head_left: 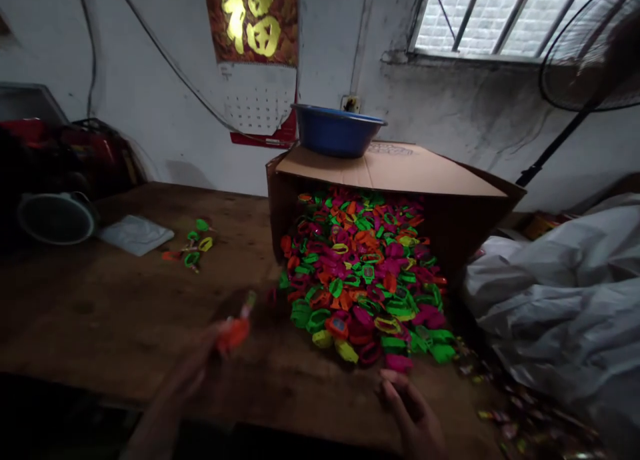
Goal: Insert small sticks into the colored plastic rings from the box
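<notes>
My left hand [203,353], blurred by motion, is closed around an orange toy watch [233,335] above the front of the wooden table. A small wrapped piece [249,303] sticks up from that watch. My right hand [411,410] has its fingers curled together at the near edge of the pile of toy watches [357,267]. A pink toy watch [399,363] lies right at its fingertips; whether they grip it or something else is unclear. The pile, in pink, green, orange and yellow, spills from a cardboard box [430,170] lying on its side.
Several toy watches [191,259] lie on the table [120,320] at left, near a folded plastic bag [136,235]. A blue basin [337,132] sits on the box. Small wrapped pieces [530,413] and white sacking [560,300] are at right, below a fan [595,47].
</notes>
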Action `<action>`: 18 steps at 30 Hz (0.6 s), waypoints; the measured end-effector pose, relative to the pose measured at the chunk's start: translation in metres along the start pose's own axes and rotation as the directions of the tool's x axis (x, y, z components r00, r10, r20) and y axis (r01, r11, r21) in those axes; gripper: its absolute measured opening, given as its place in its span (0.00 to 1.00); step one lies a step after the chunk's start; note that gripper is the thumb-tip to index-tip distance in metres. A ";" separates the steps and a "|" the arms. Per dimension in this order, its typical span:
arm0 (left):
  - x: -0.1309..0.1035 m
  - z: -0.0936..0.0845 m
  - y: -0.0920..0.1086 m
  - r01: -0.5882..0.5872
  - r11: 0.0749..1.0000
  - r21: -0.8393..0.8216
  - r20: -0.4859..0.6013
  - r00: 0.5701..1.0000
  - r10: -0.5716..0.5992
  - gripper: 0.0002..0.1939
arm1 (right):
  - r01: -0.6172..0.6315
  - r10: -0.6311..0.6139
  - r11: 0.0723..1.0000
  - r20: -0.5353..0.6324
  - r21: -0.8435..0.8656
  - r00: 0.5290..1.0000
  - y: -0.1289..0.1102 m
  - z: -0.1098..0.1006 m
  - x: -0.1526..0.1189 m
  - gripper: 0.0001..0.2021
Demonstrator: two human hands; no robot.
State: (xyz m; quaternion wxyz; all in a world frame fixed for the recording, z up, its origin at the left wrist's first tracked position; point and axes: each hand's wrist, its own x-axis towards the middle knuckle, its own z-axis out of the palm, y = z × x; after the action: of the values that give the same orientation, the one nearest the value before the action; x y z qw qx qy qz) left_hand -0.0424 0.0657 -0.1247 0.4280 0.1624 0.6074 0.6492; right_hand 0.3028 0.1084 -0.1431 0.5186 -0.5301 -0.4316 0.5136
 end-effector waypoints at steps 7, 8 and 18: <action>0.011 0.015 0.017 0.016 0.944 -0.329 -0.131 0.989 -0.062 0.12 | -0.017 0.017 1.000 0.060 0.000 0.998 0.006 -0.004 0.004 0.22; 0.009 0.023 0.011 -0.006 0.981 -0.195 -0.096 0.995 -0.013 0.11 | -0.022 0.022 1.000 0.075 -0.002 0.997 0.006 -0.004 0.005 0.22; 0.038 0.155 -0.019 -0.387 0.664 0.640 0.264 0.922 0.283 0.11 | 0.147 -0.107 0.905 0.119 -0.400 0.987 -0.004 -0.036 -0.006 0.22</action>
State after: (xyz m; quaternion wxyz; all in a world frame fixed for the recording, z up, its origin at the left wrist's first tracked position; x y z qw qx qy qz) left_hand 0.0555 0.1925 -0.1214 0.2532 0.4622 0.7299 0.4353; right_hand 0.3378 0.0989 -0.1408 0.4081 -0.5724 -0.5867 0.4019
